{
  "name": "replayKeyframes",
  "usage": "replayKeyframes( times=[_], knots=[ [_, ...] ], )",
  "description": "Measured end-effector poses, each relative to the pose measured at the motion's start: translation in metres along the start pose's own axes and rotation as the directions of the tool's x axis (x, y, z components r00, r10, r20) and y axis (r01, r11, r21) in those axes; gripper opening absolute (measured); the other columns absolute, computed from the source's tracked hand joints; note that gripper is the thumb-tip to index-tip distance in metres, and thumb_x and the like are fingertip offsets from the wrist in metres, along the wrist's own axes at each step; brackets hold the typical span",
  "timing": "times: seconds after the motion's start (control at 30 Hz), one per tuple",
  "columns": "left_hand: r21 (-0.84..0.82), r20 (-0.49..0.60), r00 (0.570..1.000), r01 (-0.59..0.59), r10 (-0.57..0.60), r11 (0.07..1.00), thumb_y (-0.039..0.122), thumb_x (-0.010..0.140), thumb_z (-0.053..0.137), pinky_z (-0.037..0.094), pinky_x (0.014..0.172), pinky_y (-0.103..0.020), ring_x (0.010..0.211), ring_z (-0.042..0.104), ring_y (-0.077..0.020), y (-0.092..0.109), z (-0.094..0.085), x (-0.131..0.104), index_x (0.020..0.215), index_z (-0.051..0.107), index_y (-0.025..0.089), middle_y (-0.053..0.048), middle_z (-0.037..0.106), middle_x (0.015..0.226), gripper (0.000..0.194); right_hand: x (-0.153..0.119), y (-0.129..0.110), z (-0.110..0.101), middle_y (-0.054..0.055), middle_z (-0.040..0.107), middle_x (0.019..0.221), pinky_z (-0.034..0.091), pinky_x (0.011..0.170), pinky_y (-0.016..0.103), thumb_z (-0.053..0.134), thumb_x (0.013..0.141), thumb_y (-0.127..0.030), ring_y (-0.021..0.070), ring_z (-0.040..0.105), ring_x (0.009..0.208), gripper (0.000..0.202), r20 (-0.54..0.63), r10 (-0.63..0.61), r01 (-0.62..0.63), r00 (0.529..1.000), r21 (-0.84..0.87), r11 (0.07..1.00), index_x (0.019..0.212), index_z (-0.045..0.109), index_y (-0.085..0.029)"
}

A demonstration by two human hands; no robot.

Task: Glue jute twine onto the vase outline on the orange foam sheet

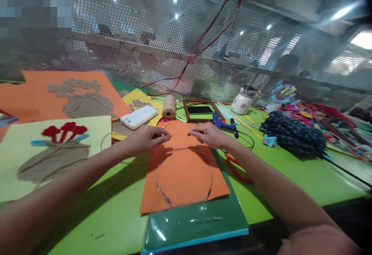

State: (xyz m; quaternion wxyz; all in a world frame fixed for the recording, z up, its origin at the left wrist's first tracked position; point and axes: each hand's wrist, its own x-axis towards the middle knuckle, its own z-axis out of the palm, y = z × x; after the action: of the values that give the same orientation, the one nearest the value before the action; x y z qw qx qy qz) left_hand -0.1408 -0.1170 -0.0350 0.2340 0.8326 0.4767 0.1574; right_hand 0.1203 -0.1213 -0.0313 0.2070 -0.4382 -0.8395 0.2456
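Between my two hands runs a thin piece of twine (178,134), held just above an orange sheet (186,177). My left hand (152,136) pinches one end, and my right hand (207,134) pinches the other. On the sheet below, lengths of twine form a rounded pot outline (211,173) with a straight top edge. The orange sheet lies on a dark green glossy folder (194,228). Behind my hands stands a spool of twine (169,107). Red-handled scissors (236,169) lie partly under my right forearm.
A blue glue gun (223,124), a brown frame (200,109) and a white power bank (139,116) lie behind. Finished pot pictures (99,125) are at left. A white bottle (242,100), a dark folded umbrella (293,134) and colourful scraps (308,111) are at right. A perforated metal screen (130,49) rises behind.
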Motion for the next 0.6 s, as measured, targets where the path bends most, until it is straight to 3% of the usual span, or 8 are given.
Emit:
replayKeyframes(
  times=[0.17, 0.33, 0.53, 0.6],
  knots=[
    [-0.101, -0.023, 0.999, 0.036, -0.038, 0.994, 0.056, 0.08, 0.053, 0.035, 0.053, -0.021, 0.059, 0.055, -0.0133, -0.017, 0.001, 0.002, 0.095, 0.076, 0.018, 0.0, 0.069, 0.068, 0.047, -0.01, 0.008, 0.002, 0.001, 0.062, 0.063, 0.038, 0.061, 0.022, 0.047, 0.096, -0.021, 0.0103, 0.051, 0.058, 0.031, -0.012, 0.012, -0.012, 1.0, 0.037, 0.999, 0.108, 0.072, -0.006],
    [-0.115, -0.04, 0.998, 0.051, -0.056, 0.992, 0.054, 0.081, 0.052, 0.045, 0.063, -0.026, 0.077, 0.064, -0.021, -0.028, 0.017, 0.007, 0.097, 0.076, 0.017, -0.007, 0.076, 0.088, 0.048, -0.014, 0.015, 0.004, 0.005, 0.07, 0.073, 0.041, 0.064, 0.024, 0.055, 0.094, -0.021, 0.0121, 0.058, 0.064, 0.024, -0.056, 0.007, -0.007, 0.998, 0.011, 1.0, 0.097, 0.075, -0.008],
    [0.15, -0.135, 0.982, -0.109, 0.129, 0.983, 0.046, 0.087, 0.046, 0.046, 0.085, -0.037, 0.095, 0.063, -0.0266, -0.028, 0.026, 0.007, 0.086, 0.078, 0.018, -0.013, 0.072, 0.101, 0.043, -0.011, 0.026, 0.018, 0.009, 0.074, 0.087, 0.044, 0.073, 0.024, 0.062, 0.089, -0.016, 0.0144, 0.064, 0.079, 0.016, -0.079, -0.097, 0.097, 0.992, 0.007, 0.995, 0.088, 0.077, -0.011],
    [0.125, -0.15, 0.981, -0.105, 0.123, 0.987, 0.046, 0.087, 0.047, 0.046, 0.09, -0.039, 0.1, 0.062, -0.0268, -0.024, 0.027, 0.006, 0.088, 0.077, 0.019, -0.012, 0.071, 0.107, 0.04, -0.01, 0.025, 0.023, 0.008, 0.071, 0.081, 0.044, 0.072, 0.024, 0.063, 0.089, -0.016, 0.0138, 0.061, 0.076, 0.015, -0.076, -0.146, 0.143, 0.986, -0.052, 0.988, 0.088, 0.077, -0.013]
  ],
)
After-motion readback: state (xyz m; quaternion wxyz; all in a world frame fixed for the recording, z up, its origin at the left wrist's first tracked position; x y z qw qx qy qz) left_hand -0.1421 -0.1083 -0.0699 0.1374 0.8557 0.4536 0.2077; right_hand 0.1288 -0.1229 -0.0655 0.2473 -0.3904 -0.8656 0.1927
